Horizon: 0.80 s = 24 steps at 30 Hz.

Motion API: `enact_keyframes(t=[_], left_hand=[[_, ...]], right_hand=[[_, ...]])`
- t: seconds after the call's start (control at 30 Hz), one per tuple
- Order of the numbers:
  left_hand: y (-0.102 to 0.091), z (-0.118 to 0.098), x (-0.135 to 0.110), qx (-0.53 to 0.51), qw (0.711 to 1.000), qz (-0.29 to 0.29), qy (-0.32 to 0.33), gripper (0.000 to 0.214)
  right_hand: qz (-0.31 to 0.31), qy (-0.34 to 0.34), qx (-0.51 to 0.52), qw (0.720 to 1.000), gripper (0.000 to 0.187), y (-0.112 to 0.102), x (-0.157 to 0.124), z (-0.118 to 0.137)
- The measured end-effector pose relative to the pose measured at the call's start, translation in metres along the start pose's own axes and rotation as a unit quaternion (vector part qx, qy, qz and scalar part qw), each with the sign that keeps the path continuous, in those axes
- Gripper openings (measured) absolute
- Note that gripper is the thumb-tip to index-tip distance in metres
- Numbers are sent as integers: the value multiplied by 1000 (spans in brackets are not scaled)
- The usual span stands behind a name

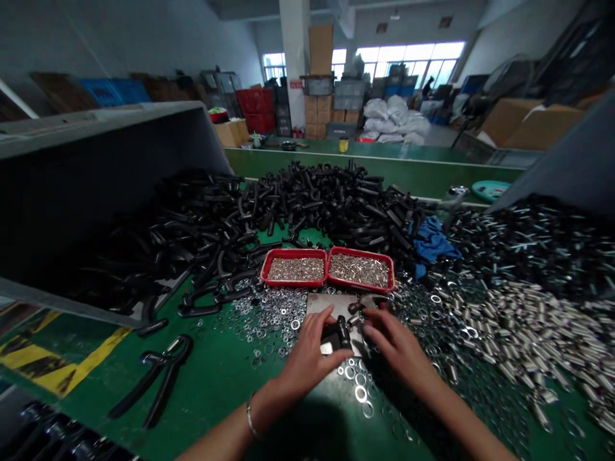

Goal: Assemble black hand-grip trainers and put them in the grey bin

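Note:
My left hand (312, 349) is closed around a black plastic handle part (342, 336), thumb below and fingers above, over a small metal plate (319, 302). Close to that part's right side is a short shiny metal cylinder (354, 319). My right hand (396, 339) is just right of the cylinder, its thumb and forefinger apart; I cannot tell whether they touch it. A hammer-like metal tool (369, 303) lies at the plate's back edge, beyond my right fingertips. Loose metal rings (360, 394) are scattered in front of the plate.
Two red trays (263, 272) of small metal parts stand behind the plate. Black handles (307, 198) are heaped beyond them. Metal cylinders (523, 326) and a blue cloth (432, 240) lie right. An assembled hand grip exerciser (166, 374) rests at left, near a grey bin (103, 310).

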<state>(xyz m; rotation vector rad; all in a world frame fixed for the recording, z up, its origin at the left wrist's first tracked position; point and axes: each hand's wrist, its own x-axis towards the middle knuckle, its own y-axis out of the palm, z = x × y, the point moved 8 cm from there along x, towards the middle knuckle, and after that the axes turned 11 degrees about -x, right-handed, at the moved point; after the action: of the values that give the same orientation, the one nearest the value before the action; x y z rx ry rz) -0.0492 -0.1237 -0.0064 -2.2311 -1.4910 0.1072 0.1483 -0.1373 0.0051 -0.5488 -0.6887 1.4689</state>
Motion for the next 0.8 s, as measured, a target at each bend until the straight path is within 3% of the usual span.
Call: enact_keyframes(t=[0.07,0.13,0.2,0.3,0.4,0.5,0.67,0.8], left_hand=[[4,-8,-9,2,999,25,25,82],[5,-10,-16,16,998,45,45,83],[5,-11,-17,31,996,69,57,87],[-3,-16,2,47,992,86,76,86],[-19,-30,56,84,987,41,127,59],[-21,-39,132,157,972,6,175,43],[11,-26,243,294,935,1,197,49],[39,-13,284,332,918,72,207,57]], right_hand=[[96,45,131,986,32,21,-2,5],[125,67,195,971,30,31,-5,8],[85,48,154,983,25,27,-10,8],[5,-62,12,998,15,15,-20,19],[-32,-164,-42,985,11,10,-31,33],[-66,-171,-27,983,19,7,-34,37],[-78,-58,58,994,32,25,-42,18],[-67,76,208,973,30,44,-52,0]])
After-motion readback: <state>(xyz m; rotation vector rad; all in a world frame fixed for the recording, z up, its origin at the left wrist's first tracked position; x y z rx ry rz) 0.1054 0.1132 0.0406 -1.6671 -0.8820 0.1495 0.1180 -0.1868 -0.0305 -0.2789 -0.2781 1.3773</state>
